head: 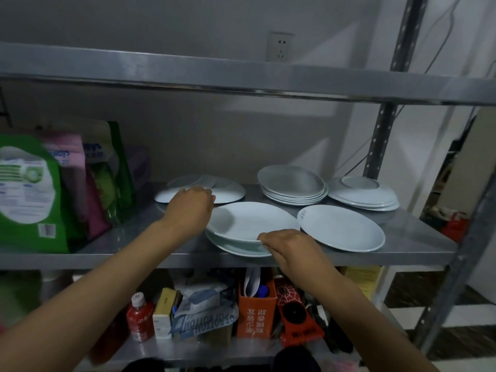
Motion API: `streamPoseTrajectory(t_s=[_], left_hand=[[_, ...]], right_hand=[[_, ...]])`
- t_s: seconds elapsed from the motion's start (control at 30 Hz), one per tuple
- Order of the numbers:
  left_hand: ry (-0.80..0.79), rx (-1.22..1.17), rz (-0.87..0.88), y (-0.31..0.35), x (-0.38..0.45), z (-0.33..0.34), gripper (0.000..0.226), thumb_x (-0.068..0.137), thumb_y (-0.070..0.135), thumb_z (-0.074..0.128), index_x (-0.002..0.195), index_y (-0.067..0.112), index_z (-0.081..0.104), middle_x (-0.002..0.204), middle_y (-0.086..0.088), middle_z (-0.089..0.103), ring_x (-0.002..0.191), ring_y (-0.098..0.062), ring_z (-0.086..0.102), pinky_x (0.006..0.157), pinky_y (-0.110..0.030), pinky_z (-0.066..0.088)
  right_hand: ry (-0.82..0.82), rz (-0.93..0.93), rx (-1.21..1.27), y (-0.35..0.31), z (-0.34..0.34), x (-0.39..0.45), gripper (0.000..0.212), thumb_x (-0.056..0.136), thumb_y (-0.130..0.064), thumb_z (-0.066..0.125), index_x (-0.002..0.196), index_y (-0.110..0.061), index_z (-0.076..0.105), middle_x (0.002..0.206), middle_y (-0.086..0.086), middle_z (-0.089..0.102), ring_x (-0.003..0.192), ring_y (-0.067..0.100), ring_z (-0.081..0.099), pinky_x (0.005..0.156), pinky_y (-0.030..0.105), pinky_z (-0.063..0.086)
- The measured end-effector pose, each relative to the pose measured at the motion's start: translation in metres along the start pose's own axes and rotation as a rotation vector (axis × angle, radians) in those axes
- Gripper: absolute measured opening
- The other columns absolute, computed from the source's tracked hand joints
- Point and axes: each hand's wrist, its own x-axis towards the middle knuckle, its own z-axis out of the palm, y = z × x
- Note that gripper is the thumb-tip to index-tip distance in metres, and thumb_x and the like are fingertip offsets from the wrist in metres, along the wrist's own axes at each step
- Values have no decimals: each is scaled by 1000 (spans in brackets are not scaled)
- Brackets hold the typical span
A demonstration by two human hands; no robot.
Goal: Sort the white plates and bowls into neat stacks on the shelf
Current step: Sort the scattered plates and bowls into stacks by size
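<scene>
On the steel shelf (418, 234), a white plate (249, 221) tops a short front stack. My left hand (189, 208) grips its left rim and my right hand (288, 244) grips its near rim. One single plate (342, 228) lies flat to the right. Behind the left hand sits a loose overlapping pile of plates (228, 187). At the back stands a neat stack of deeper plates (292, 186). A further stack with a small dish on top (362, 193) is at the back right.
Green and pink packages (40, 189) crowd the shelf's left end. The upper shelf (241, 76) hangs close overhead. A perforated steel post (381, 130) stands at the right. The lower shelf holds a red bottle (139, 320), an orange box (256, 312) and clutter.
</scene>
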Motion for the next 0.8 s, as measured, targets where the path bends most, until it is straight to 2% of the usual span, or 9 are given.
streamPoseTrajectory(t_s=[0.13,0.33,0.43,0.53,0.7,0.8], left_hand=[[-7,-19,19,-1,-3,-1,31,102,23,33,99,7,60,106,-14,62,99,-32,58,86,-37,38],[-71,-29,21,-2,-5,1,34,102,26,30,94,8,57,101,-11,59,94,-31,57,72,-32,32],[-122,-58,2,-5,-4,2,36,102,31,28,90,10,54,95,-8,56,91,-31,57,75,-38,42],[-153,-104,-14,-8,-5,4,35,102,33,28,88,12,53,92,-6,56,90,-28,55,75,-38,43],[-159,-139,-24,-8,-7,7,35,101,32,30,93,12,57,99,-8,60,95,-29,57,81,-42,46],[-141,-164,-22,-6,-4,7,35,101,30,32,103,9,59,107,-10,62,102,-31,57,85,-41,46]], right_hand=[[-6,9,49,-1,0,-5,28,85,-2,55,107,-14,69,91,5,73,84,25,66,74,39,55],[-13,68,83,-3,-4,-11,29,89,-6,51,110,-15,67,101,3,73,95,22,64,84,37,52],[-32,96,77,-7,-9,-14,28,89,-8,48,108,-14,68,101,4,72,96,20,62,86,36,51],[-47,122,94,-10,-11,-18,33,89,-9,48,115,-16,67,110,2,71,104,19,61,91,35,50],[-120,179,98,-16,-13,-24,39,85,-13,47,120,-18,64,120,0,66,113,17,57,97,34,47],[-93,217,132,-17,-23,-20,46,82,-12,50,127,-17,60,130,-1,61,121,15,52,104,29,39]])
